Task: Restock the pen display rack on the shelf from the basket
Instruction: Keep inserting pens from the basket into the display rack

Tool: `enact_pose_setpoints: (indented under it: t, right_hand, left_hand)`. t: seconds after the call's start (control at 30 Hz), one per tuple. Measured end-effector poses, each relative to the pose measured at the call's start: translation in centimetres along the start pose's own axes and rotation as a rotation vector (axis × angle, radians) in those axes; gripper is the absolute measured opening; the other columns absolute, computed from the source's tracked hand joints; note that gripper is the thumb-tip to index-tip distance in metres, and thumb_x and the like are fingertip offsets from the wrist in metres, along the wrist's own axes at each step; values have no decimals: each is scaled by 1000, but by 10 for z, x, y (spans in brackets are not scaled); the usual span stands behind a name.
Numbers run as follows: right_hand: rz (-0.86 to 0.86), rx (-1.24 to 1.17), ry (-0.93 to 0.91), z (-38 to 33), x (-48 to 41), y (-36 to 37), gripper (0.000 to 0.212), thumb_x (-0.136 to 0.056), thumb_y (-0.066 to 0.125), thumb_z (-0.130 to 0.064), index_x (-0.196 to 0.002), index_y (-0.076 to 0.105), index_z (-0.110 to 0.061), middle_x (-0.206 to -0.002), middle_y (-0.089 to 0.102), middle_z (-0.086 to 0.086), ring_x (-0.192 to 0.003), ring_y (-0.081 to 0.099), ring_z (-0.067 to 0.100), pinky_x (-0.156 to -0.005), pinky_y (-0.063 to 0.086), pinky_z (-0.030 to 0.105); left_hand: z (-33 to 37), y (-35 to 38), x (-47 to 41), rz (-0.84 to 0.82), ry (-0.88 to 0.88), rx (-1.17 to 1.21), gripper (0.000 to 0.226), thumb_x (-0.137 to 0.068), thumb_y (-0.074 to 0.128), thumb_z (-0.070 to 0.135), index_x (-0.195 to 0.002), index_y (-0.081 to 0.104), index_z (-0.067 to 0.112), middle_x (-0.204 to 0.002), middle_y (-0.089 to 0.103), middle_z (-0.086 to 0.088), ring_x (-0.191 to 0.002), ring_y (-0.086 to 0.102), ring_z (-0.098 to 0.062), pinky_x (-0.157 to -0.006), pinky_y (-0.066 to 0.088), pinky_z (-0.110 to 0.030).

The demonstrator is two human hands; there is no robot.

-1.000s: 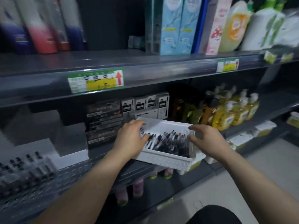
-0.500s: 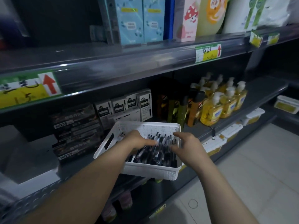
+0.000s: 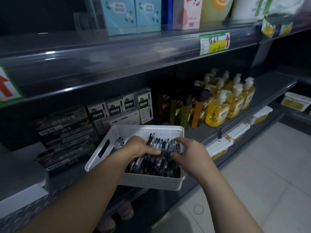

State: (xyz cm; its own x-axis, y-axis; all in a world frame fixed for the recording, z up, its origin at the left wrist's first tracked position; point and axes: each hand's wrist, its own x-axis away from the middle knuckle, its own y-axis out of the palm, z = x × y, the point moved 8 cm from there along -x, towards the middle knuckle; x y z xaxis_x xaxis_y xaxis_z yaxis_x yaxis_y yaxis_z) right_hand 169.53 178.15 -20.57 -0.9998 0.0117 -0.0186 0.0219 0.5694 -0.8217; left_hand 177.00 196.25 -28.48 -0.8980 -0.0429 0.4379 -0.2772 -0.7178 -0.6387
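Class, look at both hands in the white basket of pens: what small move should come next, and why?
Probably close the left hand and right hand round a bundle of pens and lift it from the basket: both hands rest on the pile, yet no pens are lifted clear.

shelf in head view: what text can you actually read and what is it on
"HQ35": on the stacked dark boxes left of the basket, on at least two of them.
"0.5": on the white pen boxes behind the basket.
Price tag with a red arrow, on the upper shelf edge: handwriting too blurred to read.
Yellow soap bottles and blue boxes on the top shelf: print too small to read.
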Motion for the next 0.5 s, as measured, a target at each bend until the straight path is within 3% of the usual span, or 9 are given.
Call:
enact_pose_setpoints:
  t: [0.1,0.17,0.23,0.3,0.37,0.5]
  right_hand:
    - [-4,-16,5,0,1,0,45,-88,63,-25,-132,54,-21,-131,57,3,-117,53,21,-85,42,27]
    - [-6,-28,13,-1,2,0,46,-89,62,-25,-134,52,-21,-132,56,2,-117,53,20,-86,43,27]
    - [-4,-45,18,-1,1,-1,43,-89,61,-24,-131,54,-20,-130,57,3,-115,54,21,-85,44,28]
    - [-3,-50,26,0,0,-1,41,-90,60,-24,-130,53,-18,-129,57,5,-114,55,22,-84,45,30]
    - [-1,-37,43,1,-1,-2,46,-91,59,-27,-135,49,-19,-132,55,6,-117,53,24,-86,45,32]
    - [42,30,58,-4,-2,-3,48,-91,56,-29,-136,45,-16,-132,52,10,-117,51,28,-87,44,34]
  left_hand:
    - [-4,5,-4,-65,36,111,89,-60,89,44,-132,53,5,-135,56,-10,-120,55,-27,-96,44,-31]
    - [-4,7,-4,-86,44,163,89,-69,84,41,-138,44,4,-139,51,-10,-124,51,-28,-102,41,-34]
    - [-1,5,-4,-100,47,256,68,-81,76,32,-134,46,1,-121,62,-11,-108,61,-25,-94,49,-35]
    - [7,-2,2,-143,58,420,38,-89,66,24,-117,54,0,-84,66,-10,-74,64,-20,-70,56,-32]
    - [14,-16,7,-149,86,534,18,-93,60,23,-96,58,5,-73,59,-7,-66,57,-19,-69,54,-34]
    - [19,-51,27,-136,115,706,24,-95,55,30,-79,57,12,-68,56,-1,-61,51,-13,-61,48,-25]
